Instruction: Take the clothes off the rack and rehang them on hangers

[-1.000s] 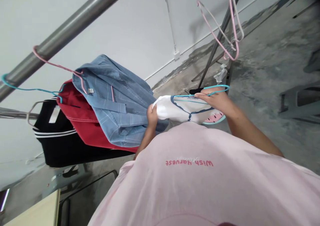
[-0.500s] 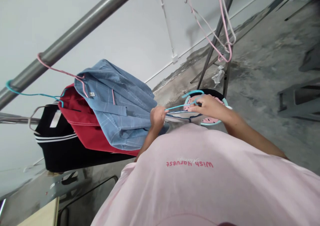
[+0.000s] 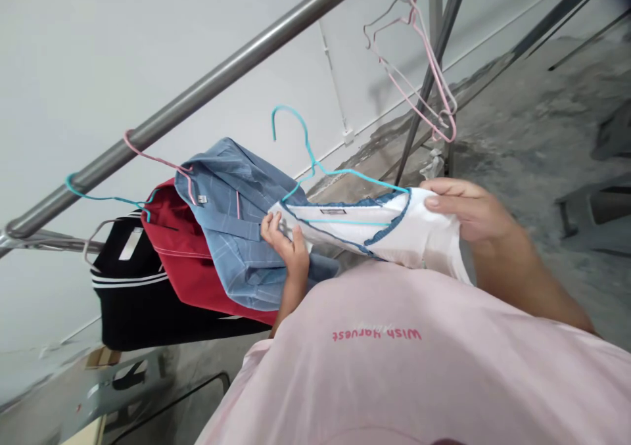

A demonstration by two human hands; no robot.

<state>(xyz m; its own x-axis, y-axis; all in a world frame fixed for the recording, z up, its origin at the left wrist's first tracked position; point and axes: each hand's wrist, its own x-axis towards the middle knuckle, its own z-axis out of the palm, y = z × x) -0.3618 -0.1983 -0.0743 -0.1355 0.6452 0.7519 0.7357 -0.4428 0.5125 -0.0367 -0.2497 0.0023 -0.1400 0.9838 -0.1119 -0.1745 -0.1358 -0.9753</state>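
Note:
A white shirt (image 3: 414,228) with blue neckline trim is spread over a light-blue wire hanger (image 3: 306,136), whose hook points up and is free of the rod. My left hand (image 3: 288,241) grips the shirt's left shoulder, thumb in front and fingers curled at the edge. At the other shoulder, my right hand (image 3: 466,208) pinches the cloth near the sleeve between thumb and fingers. Just beside my left hand hangs a blue checked shirt (image 3: 246,228). The lower part of the white shirt is hidden behind my pink top.
A metal rod (image 3: 246,54) runs diagonally overhead, bearing the blue shirt, a red garment (image 3: 177,248) and a black garment (image 3: 128,307) on hangers. Bare pink hangers (image 3: 419,77) hang at upper right. Grey stools (image 3: 591,208) stand on the concrete floor at right.
The light-blue hanger has come up with its hook upright, and the white shirt now shows stretched over it. My hands have moved apart, from the hanger to the shirt's shoulders.

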